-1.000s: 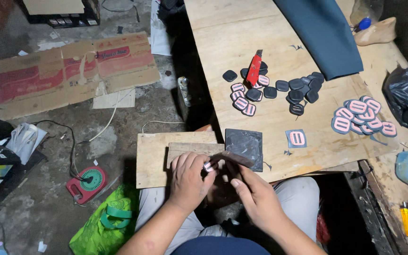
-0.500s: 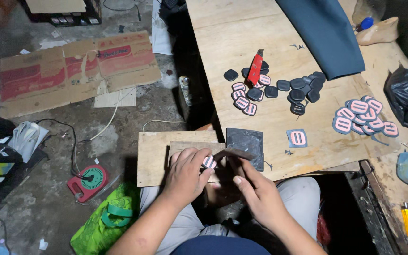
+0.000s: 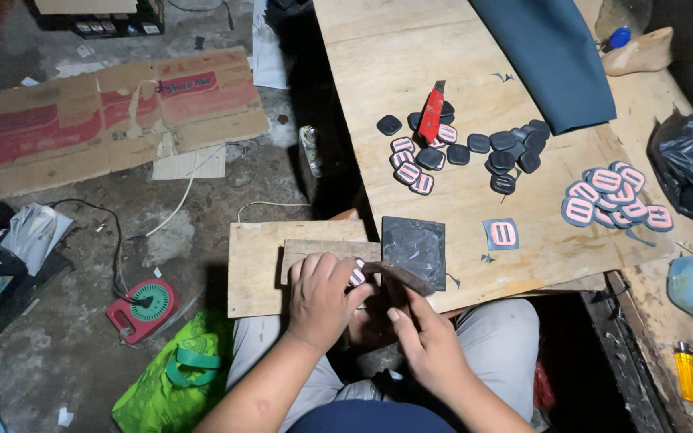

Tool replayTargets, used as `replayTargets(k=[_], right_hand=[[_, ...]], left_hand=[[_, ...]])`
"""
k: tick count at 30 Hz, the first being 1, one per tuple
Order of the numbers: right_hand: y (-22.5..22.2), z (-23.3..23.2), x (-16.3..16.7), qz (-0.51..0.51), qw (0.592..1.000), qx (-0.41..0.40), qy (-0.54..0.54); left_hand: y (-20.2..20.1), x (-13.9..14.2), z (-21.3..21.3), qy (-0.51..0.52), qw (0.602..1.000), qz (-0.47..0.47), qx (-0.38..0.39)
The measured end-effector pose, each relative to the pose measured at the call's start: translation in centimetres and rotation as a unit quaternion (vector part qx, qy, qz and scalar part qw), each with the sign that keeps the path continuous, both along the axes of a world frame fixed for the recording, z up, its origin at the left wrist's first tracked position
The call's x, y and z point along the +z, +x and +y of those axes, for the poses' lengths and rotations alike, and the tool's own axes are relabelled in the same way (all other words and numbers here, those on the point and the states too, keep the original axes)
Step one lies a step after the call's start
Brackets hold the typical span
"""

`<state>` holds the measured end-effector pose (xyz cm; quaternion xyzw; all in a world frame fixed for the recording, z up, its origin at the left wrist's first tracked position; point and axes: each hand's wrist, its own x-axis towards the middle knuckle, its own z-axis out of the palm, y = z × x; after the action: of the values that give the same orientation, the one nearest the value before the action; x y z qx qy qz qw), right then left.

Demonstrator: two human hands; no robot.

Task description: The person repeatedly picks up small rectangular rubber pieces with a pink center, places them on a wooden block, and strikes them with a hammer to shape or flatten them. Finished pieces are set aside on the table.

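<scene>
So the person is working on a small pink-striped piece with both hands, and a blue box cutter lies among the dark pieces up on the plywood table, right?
Not quite: the box cutter is red, not blue. The head view shows it lying among the dark pieces on the plywood table. The rest holds: the left hand and right hand work together on the small pink-striped piece.

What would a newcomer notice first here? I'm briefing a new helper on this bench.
Probably the red utility knife lying among dark and pink-striped oval pieces mid-board. Nearer, the left hand pinches one striped piece on a small plank, while the right hand holds a dark tool against it.
</scene>
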<state>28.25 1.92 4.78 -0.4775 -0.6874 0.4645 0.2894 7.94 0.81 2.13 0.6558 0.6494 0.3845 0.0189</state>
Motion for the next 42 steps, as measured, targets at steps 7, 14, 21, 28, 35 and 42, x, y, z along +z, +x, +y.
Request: replayTargets(k=[7, 14, 21, 28, 35, 42], right_hand=[[0.5, -0.2, -0.4, -0.06, 0.997, 0.009, 0.045], [0.8, 1.4, 1.8, -0.117, 0.988, 0.013, 0.101], [2.0, 5.6, 2.9, -0.294, 0.927, -0.046, 0.228], [1.2, 4.7, 3.6, -0.206, 0.918, -0.016, 0.339], [-0.1, 5.3, 1.5, -0.043, 0.997, 0.047, 0.048], [5.1, 18.1, 1.9, 0.144, 0.956, -0.221, -0.129]], left_hand=[[-0.7, 0.2, -1.0, 0.021, 0.999, 0.017, -0.043], [-1.1, 1.1, -1.4, 0.025, 0.997, -0.073, -0.022], [-0.3, 0.7, -1.5, -0.135, 0.803, -0.579, 0.029], [0.5, 1.1, -2.0, -0.168, 0.82, -0.546, -0.008], [-0.1, 2.9, -1.2, -0.209, 0.906, -0.358, -0.081], [-3.0, 1.7, 1.9, -0.2, 0.957, -0.209, -0.006]])
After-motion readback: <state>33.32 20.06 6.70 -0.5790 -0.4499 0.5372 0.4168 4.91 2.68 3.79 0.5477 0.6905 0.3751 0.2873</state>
